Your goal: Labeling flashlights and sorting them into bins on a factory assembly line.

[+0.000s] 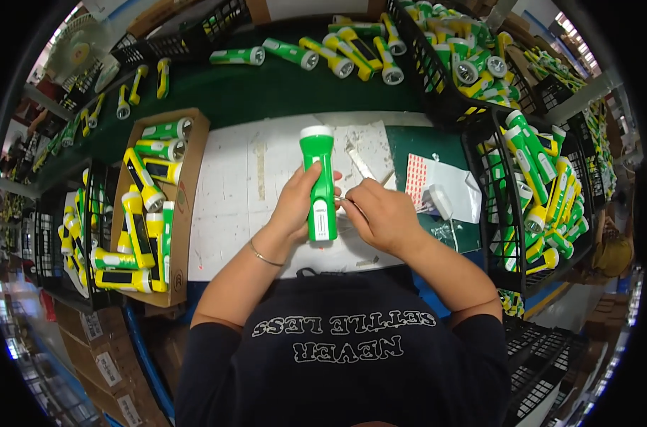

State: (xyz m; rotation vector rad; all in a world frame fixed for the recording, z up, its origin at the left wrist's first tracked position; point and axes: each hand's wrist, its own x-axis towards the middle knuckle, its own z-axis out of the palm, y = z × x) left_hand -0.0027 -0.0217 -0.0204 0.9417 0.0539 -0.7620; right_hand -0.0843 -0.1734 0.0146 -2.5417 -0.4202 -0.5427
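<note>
1. Head view, centre of the frame: a green flashlight (320,186) is held upright, white head up, by the left hand (299,203), whose fingers are wrapped around its body.
2. Just right of it, the right hand (382,213) is pinched shut on a small thin tool (342,203) touching the flashlight's side.
3. At left, a cardboard box (188,206) of yellow and green flashlights is seen.
4. At right, a black wire basket (495,213) with more flashlights is seen.
5. Right of centre, a sheet of red stickers (416,181) lies on the white work mat (231,206).

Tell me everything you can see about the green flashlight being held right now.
The green flashlight looks like glossy plastic, with a white head ring at its far end and a white panel on the handle. It is held above the white work mat, lens pointing away from the person. The left hand wraps its body; the right hand touches its side near the panel.
</note>
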